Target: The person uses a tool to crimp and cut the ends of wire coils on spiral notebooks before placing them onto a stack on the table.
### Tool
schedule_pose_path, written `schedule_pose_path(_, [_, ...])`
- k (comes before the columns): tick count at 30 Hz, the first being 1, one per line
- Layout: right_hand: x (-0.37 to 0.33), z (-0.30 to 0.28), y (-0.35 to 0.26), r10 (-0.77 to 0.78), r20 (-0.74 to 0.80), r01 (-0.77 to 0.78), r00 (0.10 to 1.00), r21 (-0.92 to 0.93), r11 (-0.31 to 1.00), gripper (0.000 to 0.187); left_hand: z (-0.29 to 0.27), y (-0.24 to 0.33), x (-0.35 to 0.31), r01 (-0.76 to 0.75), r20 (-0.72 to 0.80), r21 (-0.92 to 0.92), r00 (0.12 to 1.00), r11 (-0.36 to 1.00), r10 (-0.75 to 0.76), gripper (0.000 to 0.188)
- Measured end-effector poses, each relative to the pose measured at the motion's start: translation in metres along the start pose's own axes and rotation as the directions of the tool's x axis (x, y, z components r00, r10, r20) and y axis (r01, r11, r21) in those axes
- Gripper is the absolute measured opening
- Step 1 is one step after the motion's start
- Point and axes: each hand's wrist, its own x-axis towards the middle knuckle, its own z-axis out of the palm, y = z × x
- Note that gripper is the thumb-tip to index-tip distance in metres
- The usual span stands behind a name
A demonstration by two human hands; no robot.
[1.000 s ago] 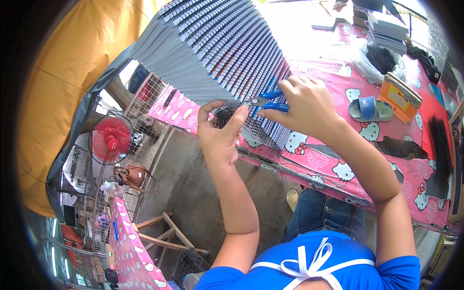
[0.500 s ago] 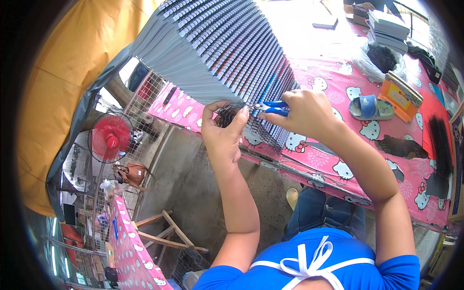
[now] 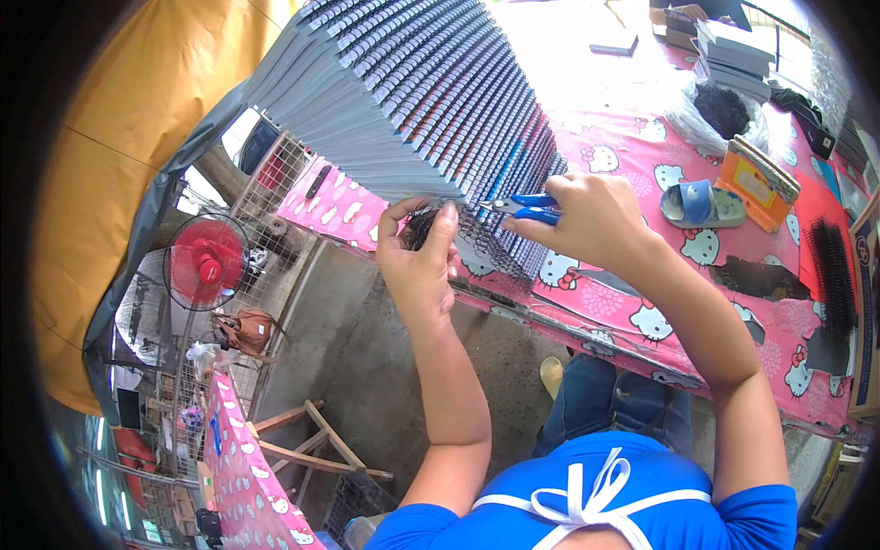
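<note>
A tall stack of spiral-bound books [image 3: 431,101] leans over the table, its rows of dark coils facing up and right. In my right hand [image 3: 600,215] are small blue-handled wire cutters [image 3: 536,209], jaws pointing left at the lower coils. The handles stand apart. My left hand [image 3: 417,261] is curled at the stack's lower corner, thumb and fingers around a bunch of black coil wire [image 3: 419,229]. Loose coil ends [image 3: 500,252] hang as a dark mesh below the cutters. Exactly where the jaws touch is too small to tell.
On the pink patterned tablecloth [image 3: 600,133] to the right lie a blue slipper [image 3: 701,203], an orange holder [image 3: 756,188] and a black coil bundle [image 3: 830,266]. A bag of black coils [image 3: 720,110] sits farther back. At left stand a red fan [image 3: 206,261] and a wooden frame [image 3: 316,445].
The cutters have shifted slightly right, away from my left thumb. My left hand has moved a little left, still curled around the coil wire.
</note>
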Motion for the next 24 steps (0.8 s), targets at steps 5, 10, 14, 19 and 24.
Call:
schedule_pose_path(5, [0.009,0.034,0.021,-0.312,-0.574,0.282,0.757,-0.144,0.949,0.063,0.008,-0.001,-0.006,0.033,-0.012,0.053,0.999,0.998,-0.032,0.042])
schedule_pose_path(10, [0.007,0.014,0.001,-0.049,-0.057,0.051,0.997,0.030,0.998,0.061,0.002,-0.009,-0.001,0.008,0.022,0.068,1.000,0.998,-0.009,0.044])
schedule_pose_path(14, [-0.004,0.024,0.011,-0.101,-0.242,0.104,0.965,0.002,0.995,0.062,-0.003,-0.010,-0.001,0.062,-0.008,-0.025,0.998,0.998,-0.062,0.043])
schedule_pose_path(19, [0.009,0.036,0.017,-0.270,-0.455,0.238,0.848,-0.127,0.963,0.061,0.006,-0.010,-0.008,0.067,0.028,0.052,0.997,0.996,-0.068,0.040])
schedule_pose_path(24, [-0.003,0.017,-0.001,0.036,0.079,-0.037,0.996,0.016,0.999,0.062,-0.006,-0.020,-0.003,0.079,-0.003,-0.041,0.997,0.996,-0.080,0.042])
